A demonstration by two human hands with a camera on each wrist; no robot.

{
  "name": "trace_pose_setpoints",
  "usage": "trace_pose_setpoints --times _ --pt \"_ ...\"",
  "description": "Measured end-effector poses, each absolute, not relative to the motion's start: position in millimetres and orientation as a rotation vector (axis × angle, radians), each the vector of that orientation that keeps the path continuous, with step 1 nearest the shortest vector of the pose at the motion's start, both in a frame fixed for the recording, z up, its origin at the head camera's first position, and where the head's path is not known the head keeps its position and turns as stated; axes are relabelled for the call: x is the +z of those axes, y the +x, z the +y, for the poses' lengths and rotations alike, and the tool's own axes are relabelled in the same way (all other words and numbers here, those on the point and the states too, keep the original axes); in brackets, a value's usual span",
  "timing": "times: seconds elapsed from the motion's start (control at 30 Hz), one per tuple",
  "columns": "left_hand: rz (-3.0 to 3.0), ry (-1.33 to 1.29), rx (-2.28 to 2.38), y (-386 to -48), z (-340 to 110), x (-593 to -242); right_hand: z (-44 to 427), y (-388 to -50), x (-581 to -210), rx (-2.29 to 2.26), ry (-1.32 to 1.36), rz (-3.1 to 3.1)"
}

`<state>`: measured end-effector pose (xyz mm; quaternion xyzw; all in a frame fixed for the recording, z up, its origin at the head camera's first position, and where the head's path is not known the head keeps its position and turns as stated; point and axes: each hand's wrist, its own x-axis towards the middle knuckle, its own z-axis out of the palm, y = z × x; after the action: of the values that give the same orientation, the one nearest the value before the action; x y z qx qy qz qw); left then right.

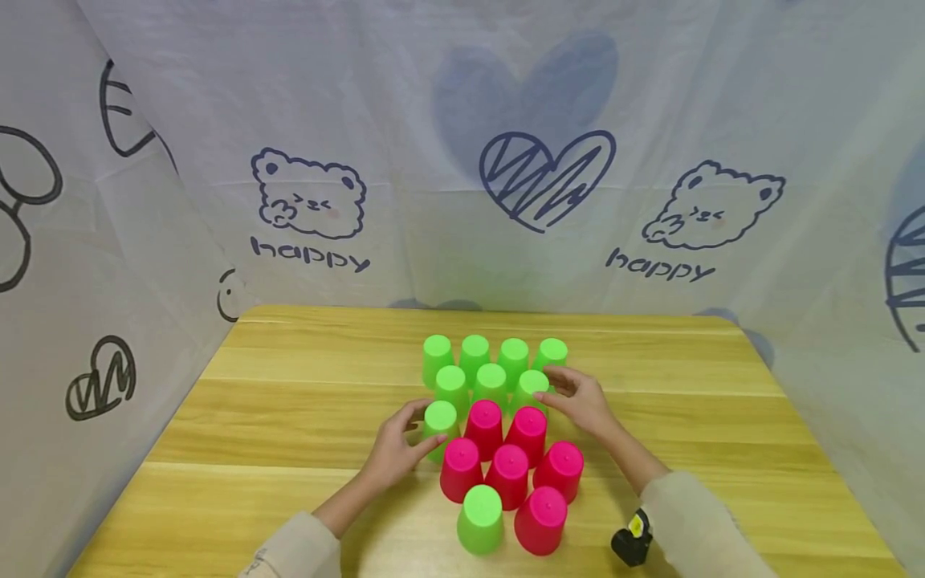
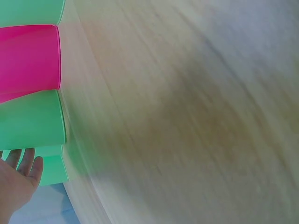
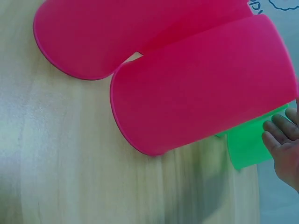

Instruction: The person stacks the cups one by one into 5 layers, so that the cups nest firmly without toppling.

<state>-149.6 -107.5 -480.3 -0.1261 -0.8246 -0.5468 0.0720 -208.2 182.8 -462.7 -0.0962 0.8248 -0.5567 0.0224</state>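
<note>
Upside-down plastic cups stand in close rows on the table. My left hand (image 1: 397, 445) holds a green cup (image 1: 441, 419) at the left end of the middle row, thumb in front and fingers behind; the left wrist view shows its fingertips at a green cup's side (image 2: 30, 121). On the other side, my right hand (image 1: 581, 401) grips the rightmost green cup (image 1: 531, 387) of the second row between thumb and fingers. Two pink cups (image 1: 485, 429) share the middle row, and three more (image 1: 509, 478) stand nearer. Large pink cups (image 3: 201, 88) partly block the right wrist view.
Several green cups (image 1: 474, 357) form the back row. Closest to me are a green cup (image 1: 480, 522) and a pink cup (image 1: 540, 522). A small black object with a yellow patch (image 1: 632, 544) lies by my right sleeve (image 1: 697, 522). Behind the wooden table (image 1: 303, 361) hangs a printed cloth (image 1: 426, 217).
</note>
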Motion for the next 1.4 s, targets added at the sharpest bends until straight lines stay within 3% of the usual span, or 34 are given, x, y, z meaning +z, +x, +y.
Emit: trace_pose_setpoints --times 0.43,1.4 --pt "-2.481 -0.39 -1.644 -156.3 -116.4 -491.5 180.0 -211.2 -473.5 -1.695 -0.298 2.574" --pt "-2.499 -0.305 -1.575 -161.7 -140.0 -476.1 218.7 -206.6 -461.0 -1.613 -0.211 2.723"
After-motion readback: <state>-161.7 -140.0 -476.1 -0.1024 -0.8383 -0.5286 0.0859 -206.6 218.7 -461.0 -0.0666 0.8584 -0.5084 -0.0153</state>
